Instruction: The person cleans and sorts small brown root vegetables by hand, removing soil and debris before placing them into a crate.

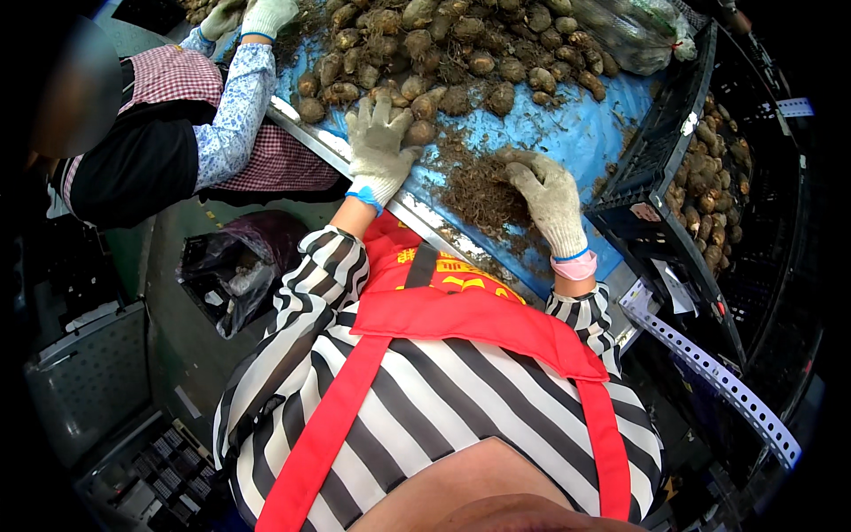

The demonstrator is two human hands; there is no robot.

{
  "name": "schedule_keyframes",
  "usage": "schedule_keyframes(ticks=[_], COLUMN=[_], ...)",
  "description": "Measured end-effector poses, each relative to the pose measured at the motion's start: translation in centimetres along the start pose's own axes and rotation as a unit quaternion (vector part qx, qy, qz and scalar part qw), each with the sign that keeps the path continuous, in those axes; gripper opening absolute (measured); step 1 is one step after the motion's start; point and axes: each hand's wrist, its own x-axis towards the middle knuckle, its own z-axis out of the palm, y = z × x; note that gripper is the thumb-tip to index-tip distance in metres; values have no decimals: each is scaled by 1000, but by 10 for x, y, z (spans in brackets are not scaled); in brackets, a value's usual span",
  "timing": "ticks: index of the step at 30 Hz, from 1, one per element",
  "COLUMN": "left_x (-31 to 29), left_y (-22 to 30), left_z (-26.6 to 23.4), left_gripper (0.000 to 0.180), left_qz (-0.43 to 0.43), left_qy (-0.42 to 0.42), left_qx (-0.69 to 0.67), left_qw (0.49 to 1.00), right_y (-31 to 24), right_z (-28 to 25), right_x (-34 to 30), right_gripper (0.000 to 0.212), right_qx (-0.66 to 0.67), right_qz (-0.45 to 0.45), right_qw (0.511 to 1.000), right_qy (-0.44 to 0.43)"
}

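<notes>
A heap of brown, hairy taro roots (425, 40) covers the far part of a table lined with blue plastic sheeting (567, 120). My left hand (379, 146), in a pale work glove, is open with its fingers spread at the heap's near edge. A single taro (419, 134) lies against that hand's thumb side. My right hand (545, 191), gloved too, has its fingers curled into a mound of loose root fibres and soil (483, 191). Its fingertips are partly hidden in the fibres.
On the right stands a black plastic crate (651, 151), with more taro (706, 195) in a crate beyond it. A filled clear bag (634, 35) lies at the far right. A co-worker's gloved hands (248, 16) are at the far left. A bag-lined bin (239, 266) stands below the table's metal edge.
</notes>
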Motion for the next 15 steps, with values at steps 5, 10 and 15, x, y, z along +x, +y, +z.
schedule_keyframes(ticks=[5, 10, 15], left_x=[-9, -17, -17], left_y=[6, 22, 49], left_z=[-15, -50, -61], left_gripper=[62, 63, 63], left_qz=[14, -58, -54], left_qy=[38, -122, -188], left_qx=[-162, -669, -770], left_qw=[986, 731, 607], right_y=[8, -12, -34], right_z=[-1, 1, 13], right_x=[-3, 3, 12], right_gripper=[31, 37, 46], right_qx=[-51, -17, 94], right_qz=[-51, -41, -165], right_qw=[997, 998, 982], right_qy=[34, 47, 9])
